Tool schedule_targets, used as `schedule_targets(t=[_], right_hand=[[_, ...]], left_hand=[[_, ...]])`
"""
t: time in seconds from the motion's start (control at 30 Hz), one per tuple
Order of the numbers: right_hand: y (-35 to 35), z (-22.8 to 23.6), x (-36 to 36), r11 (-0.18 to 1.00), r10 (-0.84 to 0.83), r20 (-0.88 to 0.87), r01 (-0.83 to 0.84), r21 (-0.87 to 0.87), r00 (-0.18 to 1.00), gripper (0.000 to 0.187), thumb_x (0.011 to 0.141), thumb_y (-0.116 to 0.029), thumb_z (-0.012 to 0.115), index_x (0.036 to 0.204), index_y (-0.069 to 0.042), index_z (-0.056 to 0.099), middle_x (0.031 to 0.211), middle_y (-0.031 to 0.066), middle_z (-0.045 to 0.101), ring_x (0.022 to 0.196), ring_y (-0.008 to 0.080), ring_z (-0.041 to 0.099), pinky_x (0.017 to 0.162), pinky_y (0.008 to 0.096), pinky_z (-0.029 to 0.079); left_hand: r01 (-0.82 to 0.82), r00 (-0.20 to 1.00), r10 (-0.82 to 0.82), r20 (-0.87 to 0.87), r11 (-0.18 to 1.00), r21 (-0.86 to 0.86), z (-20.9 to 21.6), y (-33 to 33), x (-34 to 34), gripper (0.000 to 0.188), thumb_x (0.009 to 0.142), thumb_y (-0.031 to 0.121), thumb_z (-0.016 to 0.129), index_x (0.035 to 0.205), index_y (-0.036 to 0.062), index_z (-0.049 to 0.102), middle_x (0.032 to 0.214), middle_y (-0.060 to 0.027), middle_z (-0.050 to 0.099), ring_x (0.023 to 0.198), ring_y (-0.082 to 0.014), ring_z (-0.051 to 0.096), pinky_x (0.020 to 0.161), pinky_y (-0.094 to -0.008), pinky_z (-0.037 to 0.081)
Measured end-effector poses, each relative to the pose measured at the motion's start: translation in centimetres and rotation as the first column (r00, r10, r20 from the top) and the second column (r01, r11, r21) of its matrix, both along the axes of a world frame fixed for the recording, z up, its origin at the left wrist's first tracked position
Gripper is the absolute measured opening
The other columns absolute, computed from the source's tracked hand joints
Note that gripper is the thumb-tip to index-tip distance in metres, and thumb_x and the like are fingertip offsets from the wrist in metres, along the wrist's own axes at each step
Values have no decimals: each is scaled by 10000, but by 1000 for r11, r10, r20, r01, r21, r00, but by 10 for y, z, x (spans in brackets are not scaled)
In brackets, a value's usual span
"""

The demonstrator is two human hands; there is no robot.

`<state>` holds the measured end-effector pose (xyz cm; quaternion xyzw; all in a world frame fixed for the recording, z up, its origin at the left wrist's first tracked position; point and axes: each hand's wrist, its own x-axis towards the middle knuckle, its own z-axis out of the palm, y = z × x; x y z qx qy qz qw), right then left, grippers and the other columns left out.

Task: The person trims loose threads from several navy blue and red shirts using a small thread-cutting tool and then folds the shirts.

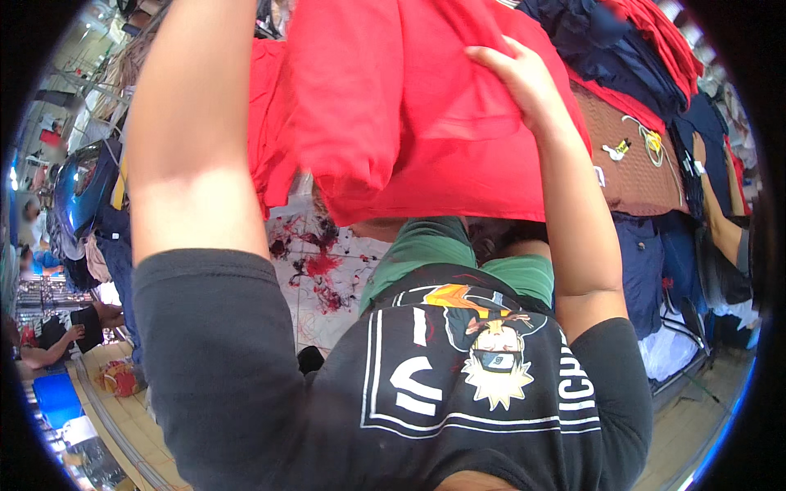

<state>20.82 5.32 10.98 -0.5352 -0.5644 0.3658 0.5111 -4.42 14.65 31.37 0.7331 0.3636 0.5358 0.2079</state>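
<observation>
A red garment (467, 164) lies spread before me over my lap, its near edge hanging above my green shorts. A sleeve-like fold of it (344, 114) bulges toward me on the left. My right hand (520, 78) rests on the garment's upper right part, thumb stretched out and apart from the index finger. The other fingers are hard to make out. My left arm (196, 106) reaches up past the top edge of the picture, so the left hand is out of sight.
Dark and red clothes (622, 49) are piled at the far right. Near them a brown textured surface (630, 164) carries a pale cord (651, 135) and a small yellow-black item. Red and dark thread scraps (319, 262) litter the floor. Another person's arm (720, 221) shows at right.
</observation>
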Motion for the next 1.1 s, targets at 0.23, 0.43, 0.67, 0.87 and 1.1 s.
schedule_targets(t=[0.23, 0.43, 0.67, 0.87, 1.1], right_hand=[[-27, -75, 87, 901, -210, -821, -221, -373, 531, 430, 807, -248, 686, 1140, -5, 561, 1115, 121, 633, 985, 230, 629, 895, 364, 497], [-26, -74, 103, 869, -235, -753, -215, -446, 614, 296, 808, -238, 687, 1015, -49, 594, 936, 73, 676, 751, 176, 659, 677, 299, 544], [-62, -5, 77, 936, -121, -739, -172, -307, 662, 255, 815, -248, 673, 986, -65, 624, 891, 55, 681, 760, 146, 659, 680, 295, 550], [-87, 79, 158, 901, 429, -715, -320, 293, 552, 261, 885, -124, 563, 1113, -1, 595, 1064, 112, 649, 968, 177, 632, 897, 326, 493], [-136, 127, 241, 899, 148, -466, 78, 431, 872, 196, 884, -132, 539, 1026, -12, 604, 967, 88, 646, 891, 177, 612, 830, 339, 489]], left_hand=[[-13, 880, -262, -397, 821, -571, -165, -90, -47, 385, 901, 386, 559, 1088, 58, 634, 951, -3, 658, 857, -67, 586, 703, -236, 445], [-415, 755, -91, -650, 701, -580, -287, -173, -5, 501, 771, 503, 690, 769, 4, 656, 695, -72, 667, 648, -122, 628, 625, -270, 484], [-344, 934, 357, -22, 880, -327, -223, -129, -42, 235, 885, 259, 625, 756, 66, 657, 708, -16, 635, 642, -77, 573, 588, -249, 449], [89, 966, 55, 253, 848, -522, -177, -135, -54, 324, 879, 232, 630, 1113, 12, 583, 1089, -29, 625, 948, -110, 595, 858, -316, 460], [859, 363, -581, 728, 512, -20, -73, -147, -106, 445, 911, 295, 519, 1238, -7, 507, 1333, -199, 469, 1259, -316, 432, 1067, -498, 303]])
